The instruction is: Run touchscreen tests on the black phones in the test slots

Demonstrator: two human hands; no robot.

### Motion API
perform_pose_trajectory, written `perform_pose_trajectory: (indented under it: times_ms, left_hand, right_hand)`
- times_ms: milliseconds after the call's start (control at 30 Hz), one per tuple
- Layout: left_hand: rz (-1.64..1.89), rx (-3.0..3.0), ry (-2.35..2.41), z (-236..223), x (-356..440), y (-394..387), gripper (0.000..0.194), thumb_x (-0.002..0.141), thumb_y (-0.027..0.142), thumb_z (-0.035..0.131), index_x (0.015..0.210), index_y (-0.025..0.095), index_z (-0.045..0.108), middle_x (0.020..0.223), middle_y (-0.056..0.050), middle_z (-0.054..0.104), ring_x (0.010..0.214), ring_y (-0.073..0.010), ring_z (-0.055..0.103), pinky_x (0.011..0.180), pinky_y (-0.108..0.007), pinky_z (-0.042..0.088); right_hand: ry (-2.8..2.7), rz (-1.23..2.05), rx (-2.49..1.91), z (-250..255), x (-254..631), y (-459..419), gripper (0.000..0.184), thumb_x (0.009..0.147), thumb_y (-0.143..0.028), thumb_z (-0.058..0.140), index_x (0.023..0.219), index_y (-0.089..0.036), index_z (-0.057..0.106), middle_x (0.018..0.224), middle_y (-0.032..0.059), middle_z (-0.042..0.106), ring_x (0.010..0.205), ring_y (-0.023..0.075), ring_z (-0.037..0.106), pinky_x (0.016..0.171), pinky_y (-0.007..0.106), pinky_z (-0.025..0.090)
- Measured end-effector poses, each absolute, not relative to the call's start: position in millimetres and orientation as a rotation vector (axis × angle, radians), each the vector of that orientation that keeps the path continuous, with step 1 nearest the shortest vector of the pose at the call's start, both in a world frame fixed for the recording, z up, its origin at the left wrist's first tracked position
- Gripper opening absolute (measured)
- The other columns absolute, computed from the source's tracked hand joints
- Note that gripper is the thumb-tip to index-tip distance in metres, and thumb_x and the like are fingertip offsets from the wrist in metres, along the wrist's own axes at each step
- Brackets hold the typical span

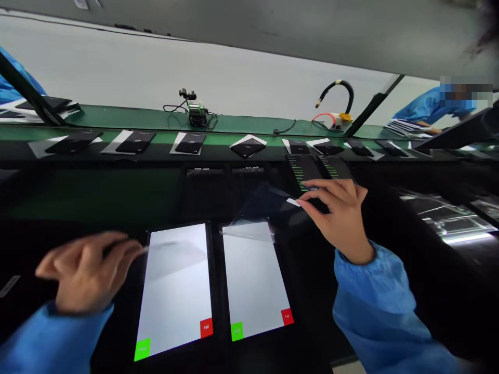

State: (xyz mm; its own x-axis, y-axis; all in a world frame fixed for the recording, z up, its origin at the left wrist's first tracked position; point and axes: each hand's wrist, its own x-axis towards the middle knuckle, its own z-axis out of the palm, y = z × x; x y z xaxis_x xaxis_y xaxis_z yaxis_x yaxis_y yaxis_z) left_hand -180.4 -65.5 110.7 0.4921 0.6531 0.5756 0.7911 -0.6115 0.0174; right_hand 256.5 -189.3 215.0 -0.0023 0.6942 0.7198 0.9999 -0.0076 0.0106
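Note:
Two tablets lie side by side on the black surface, the left tablet (177, 291) and the right tablet (255, 285). Both screens are lit white, with a green box and a red "Fail" box along the bottom. My right hand (341, 215) pinches the white tab of a clear film (259, 200), which slopes up from the top of the right tablet. At the left tablet's upper left edge, my left hand (91, 267) is slightly blurred, its fingers closed on the edge of another see-through film (177, 259) that stretches over the screen.
Behind the lit tablets, two dark tablets (302, 171) show green lines. A row of black tablets (191, 144) with white sheets runs along the green ledge (241, 122). Shiny clear-wrapped items (452, 218) lie at right. Co-workers' blue sleeves (421, 106) show at the back.

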Motion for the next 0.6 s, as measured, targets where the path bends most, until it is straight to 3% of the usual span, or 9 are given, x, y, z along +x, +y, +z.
perform_pose_trajectory:
  times_ms: [67, 133, 267, 433, 600]
  left_hand:
    - [-0.781, -2.458, -1.199, 148.6, -159.5, -27.6, 0.032, 0.091, 0.039, 0.047, 0.092, 0.015, 0.069, 0.119, -0.01, 0.046, 0.12, -0.036, 0.04, 0.099, -0.058, 0.033]
    - [-0.729, -2.501, -1.266, 180.2, -135.7, -0.4, 0.043, 0.093, 0.044, 0.042, 0.088, 0.01, 0.069, 0.117, -0.009, 0.045, 0.117, -0.0344, 0.037, 0.096, -0.059, 0.031]
    - [-0.619, -2.65, -1.234, 216.5, -95.4, 25.9, 0.049, 0.096, 0.046, 0.031, 0.089, 0.015, 0.069, 0.114, -0.004, 0.045, 0.112, -0.0277, 0.037, 0.091, -0.051, 0.033]
    - [-0.553, -2.69, -1.214, 229.0, -75.4, 33.4, 0.03, 0.091, 0.036, 0.047, 0.087, 0.015, 0.069, 0.115, -0.005, 0.049, 0.114, -0.0287, 0.038, 0.095, -0.053, 0.032]
    - [-0.65, -2.608, -1.122, 232.8, -87.0, 30.7, 0.019, 0.085, 0.033, 0.059, 0.085, 0.016, 0.067, 0.109, -0.009, 0.052, 0.108, -0.0322, 0.044, 0.088, -0.054, 0.036]
  right_hand:
    - [-1.783, -0.67, -1.77, 209.2, 259.6, -204.2, 0.019, 0.089, -0.036, 0.056, 0.076, -0.024, 0.064, 0.1, 0.0001, 0.069, 0.092, 0.0212, 0.057, 0.083, 0.041, 0.032]
    - [-1.818, -0.557, -1.781, 199.4, 261.3, -219.7, 0.023, 0.09, -0.039, 0.053, 0.076, -0.024, 0.063, 0.097, 0.0005, 0.069, 0.09, 0.0205, 0.058, 0.08, 0.04, 0.034]
    - [-1.862, -0.302, -1.804, 168.1, 262.6, -252.2, 0.029, 0.089, -0.049, 0.049, 0.079, -0.026, 0.063, 0.095, 0.001, 0.069, 0.086, 0.021, 0.061, 0.075, 0.039, 0.041]
    - [-1.816, -0.032, -2.016, 116.3, 273.6, -292.1, 0.032, 0.081, -0.06, 0.051, 0.077, -0.032, 0.065, 0.099, 0.0004, 0.069, 0.087, 0.0257, 0.065, 0.07, 0.043, 0.052]
    - [-1.67, 0.227, -2.167, 72.0, 288.6, -318.8, 0.026, 0.078, -0.058, 0.055, 0.081, -0.035, 0.066, 0.111, -0.0009, 0.066, 0.096, 0.0258, 0.066, 0.067, 0.038, 0.06]
